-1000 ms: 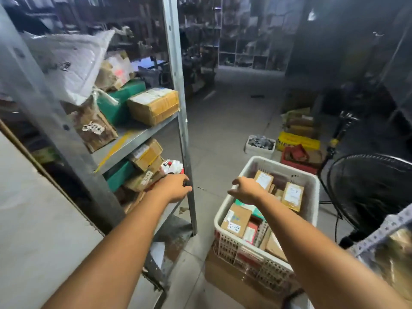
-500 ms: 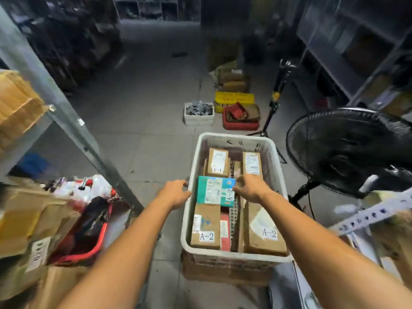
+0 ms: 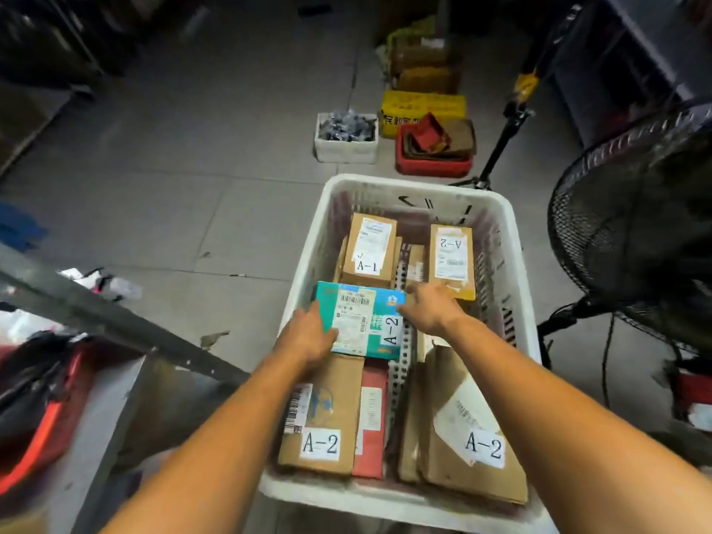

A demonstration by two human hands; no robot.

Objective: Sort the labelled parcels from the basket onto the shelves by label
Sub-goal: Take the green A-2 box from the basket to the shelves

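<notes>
left hand [image 3: 308, 335] grips the teal cardboard a-2 box [image 3: 366, 321], right hand [image 3: 431, 310] touches its other edge, grip unclear. a lopsided lift could drop it into the white plastic basket [image 3: 314, 240].

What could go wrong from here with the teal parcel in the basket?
1. The right hand meets only a corner of the teal parcel while the left hand holds its edge; it may tilt or slip when lifted.
2. Its A-2 label lies sideways, and an A-1 parcel sits just behind, so a misread could misshelve it.

Stockroom, labelled parcels [image 3: 367, 245], basket [image 3: 308, 240], shelving [image 3: 115, 321]
</notes>
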